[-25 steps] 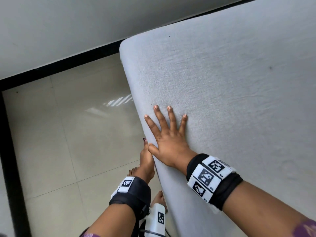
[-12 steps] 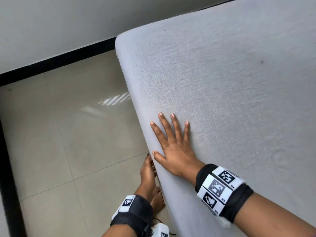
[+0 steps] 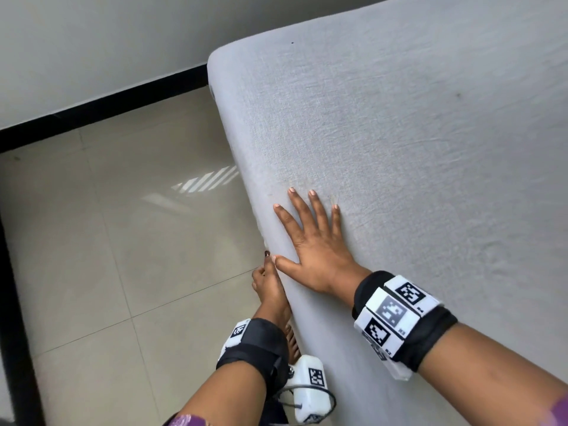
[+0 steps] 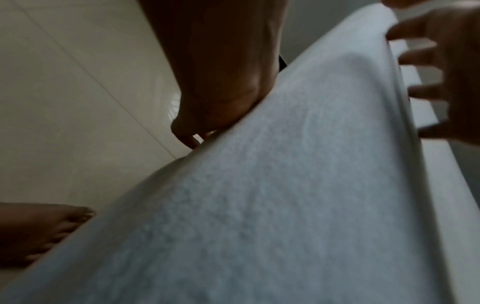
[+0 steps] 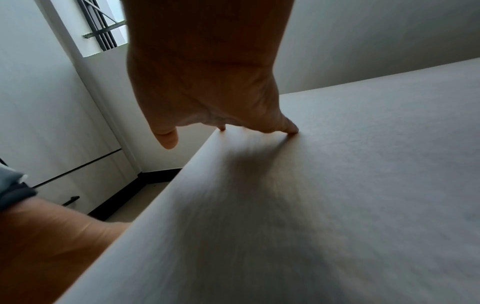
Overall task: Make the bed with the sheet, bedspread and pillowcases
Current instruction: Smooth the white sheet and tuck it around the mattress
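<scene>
A pale grey sheet [image 3: 399,133] covers the mattress, smooth over its top and down its left side. My right hand [image 3: 310,238] lies flat on top near the left edge, fingers spread and straight; in the right wrist view its fingertips [image 5: 291,128] press the sheet [image 5: 337,185]. My left hand [image 3: 270,287] is against the mattress side just below that edge, thumb up beside the right thumb. In the left wrist view the left hand [image 4: 221,82] touches the sheet's side [image 4: 259,205], and most of its fingers are hidden. No bedspread or pillowcase is in view.
Beige floor tiles [image 3: 123,241] run along the bed's left side to a black skirting board [image 3: 107,109] and a white wall. My bare foot [image 3: 292,339] stands close to the bed. The bed's far corner [image 3: 221,59] lies ahead. A barred window [image 5: 103,26] is high up.
The left hand dropped lower along the mattress side, then came back up beside the right thumb. The right hand stays flat on the sheet and has barely shifted.
</scene>
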